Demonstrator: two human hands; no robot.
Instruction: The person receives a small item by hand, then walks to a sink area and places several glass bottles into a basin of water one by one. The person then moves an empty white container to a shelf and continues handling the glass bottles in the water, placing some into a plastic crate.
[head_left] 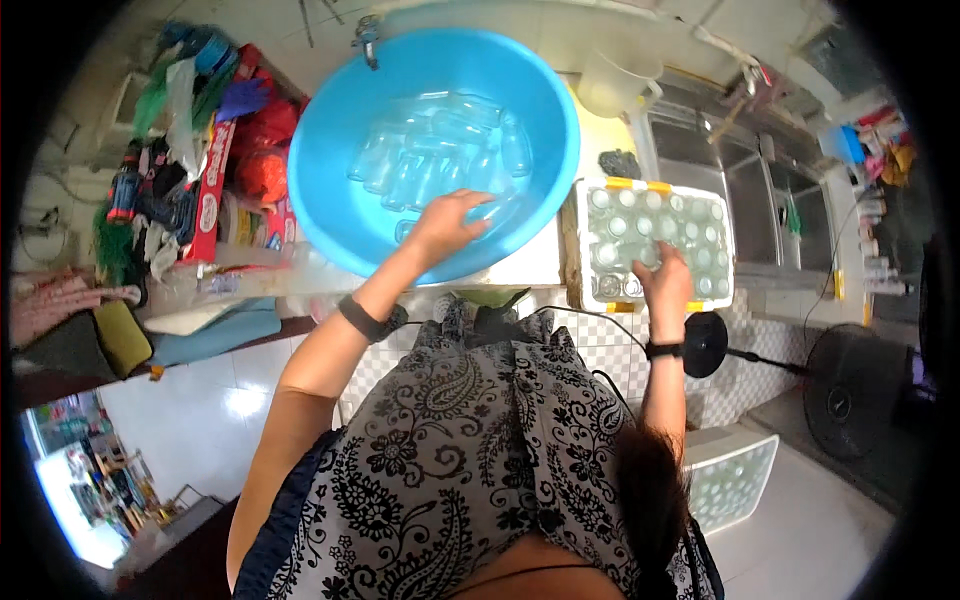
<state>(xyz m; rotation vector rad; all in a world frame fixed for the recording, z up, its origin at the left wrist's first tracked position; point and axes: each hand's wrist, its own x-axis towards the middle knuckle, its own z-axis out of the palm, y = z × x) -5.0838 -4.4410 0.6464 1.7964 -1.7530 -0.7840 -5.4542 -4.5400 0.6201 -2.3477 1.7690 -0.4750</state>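
Note:
A large blue basin (310, 205) holds several clear glass bottles (430, 170), most lying on their sides in a pile. My left hand (450, 228) reaches over its near rim, with thumb and fingers around the end of a tilted glass bottle (503, 210). To the right, a white crate (727, 245) is packed with upright glass bottles (618, 226) in rows. Above the crate's near right part is my right hand (668, 278), its thumb and fingers apart over the bottle tops. Nothing shows between them.
A metal tap (368, 42) stands behind the basin. A translucent jug (618, 82) and a steel sink (700, 150) lie beyond the crate. Bags and boxes (210, 190) crowd the left side. At the lower right are a second bottle crate (735, 485) and a black fan (850, 392).

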